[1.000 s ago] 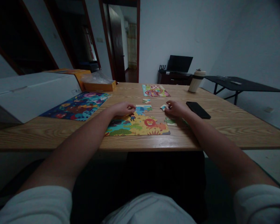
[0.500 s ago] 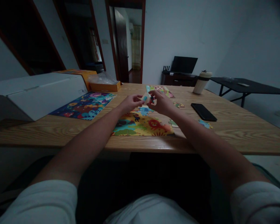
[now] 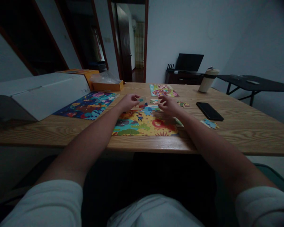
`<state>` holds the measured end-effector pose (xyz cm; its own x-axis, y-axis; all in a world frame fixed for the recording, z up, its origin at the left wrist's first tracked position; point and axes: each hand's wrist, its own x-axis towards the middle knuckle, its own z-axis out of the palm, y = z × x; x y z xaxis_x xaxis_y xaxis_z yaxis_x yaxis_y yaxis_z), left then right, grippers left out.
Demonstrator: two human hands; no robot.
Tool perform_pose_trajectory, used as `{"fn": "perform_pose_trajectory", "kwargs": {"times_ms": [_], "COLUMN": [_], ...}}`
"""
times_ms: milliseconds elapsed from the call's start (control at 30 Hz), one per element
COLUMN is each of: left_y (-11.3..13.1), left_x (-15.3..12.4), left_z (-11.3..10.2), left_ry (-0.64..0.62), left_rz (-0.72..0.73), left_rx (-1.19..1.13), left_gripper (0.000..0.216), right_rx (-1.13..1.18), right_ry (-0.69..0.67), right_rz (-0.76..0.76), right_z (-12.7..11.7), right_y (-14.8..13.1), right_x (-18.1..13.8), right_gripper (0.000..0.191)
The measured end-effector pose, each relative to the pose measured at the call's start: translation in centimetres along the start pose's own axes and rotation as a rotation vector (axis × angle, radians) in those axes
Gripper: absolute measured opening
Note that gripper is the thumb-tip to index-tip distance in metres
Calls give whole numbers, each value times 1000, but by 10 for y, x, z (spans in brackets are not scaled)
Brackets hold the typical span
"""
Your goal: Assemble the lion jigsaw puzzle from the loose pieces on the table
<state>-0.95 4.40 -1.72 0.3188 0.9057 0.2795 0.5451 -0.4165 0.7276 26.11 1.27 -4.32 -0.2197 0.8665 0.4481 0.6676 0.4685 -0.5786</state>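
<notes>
My left hand [image 3: 129,102] pinches a small jigsaw puzzle piece [image 3: 141,101], blurred, with some blue-green on it, over the far edge of a partly assembled animal puzzle [image 3: 148,124]. To the right, my right hand [image 3: 168,105] hovers with its fingers bent and apart, and I see nothing between them. A pale puzzle piece [image 3: 153,101] lies just left of those fingertips. The yellow puzzle below shows a red lion and a blue elephant. Under my right wrist, another greenish piece [image 3: 178,122] is partly hidden.
A dark blue finished puzzle [image 3: 88,105] lies left, beside a long white box [image 3: 42,94] and an orange box [image 3: 109,86] holding clear plastic. Farther back is a pink-green puzzle [image 3: 163,90]. On the right are a black phone [image 3: 209,111], loose pieces [image 3: 210,124] and a cup [image 3: 208,81].
My hands have parted from around the piece. The left has drawn slightly left and lower with it; the right has moved right, its fingers now apart. The view has shifted slightly.
</notes>
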Motion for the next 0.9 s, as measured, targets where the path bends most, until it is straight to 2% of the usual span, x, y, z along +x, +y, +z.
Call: {"fn": "perform_pose_trajectory", "kwargs": {"times_ms": [200, 333, 667, 767, 900], "left_y": [-6, -14, -17, -13, -11], "left_x": [2, 3, 8, 7, 4], "left_z": [-6, -8, 3, 3, 2], "left_ry": [-89, -173, -119, -159, -286], "left_rz": [-52, -52, 18, 35, 137], "left_rx": [275, 438, 637, 686, 673], "left_gripper": [44, 43, 38, 38, 44], "right_rx": [-29, -40, -65, -64, -60], "right_ry": [-24, -54, -78, -84, -89], "right_rz": [17, 32, 52, 50, 49], "right_z": [5, 7, 6, 6, 6], "right_y": [5, 8, -3, -4, -3], "right_x": [2, 2, -2, -3, -3], "right_gripper": [40, 41, 42, 41, 40]}}
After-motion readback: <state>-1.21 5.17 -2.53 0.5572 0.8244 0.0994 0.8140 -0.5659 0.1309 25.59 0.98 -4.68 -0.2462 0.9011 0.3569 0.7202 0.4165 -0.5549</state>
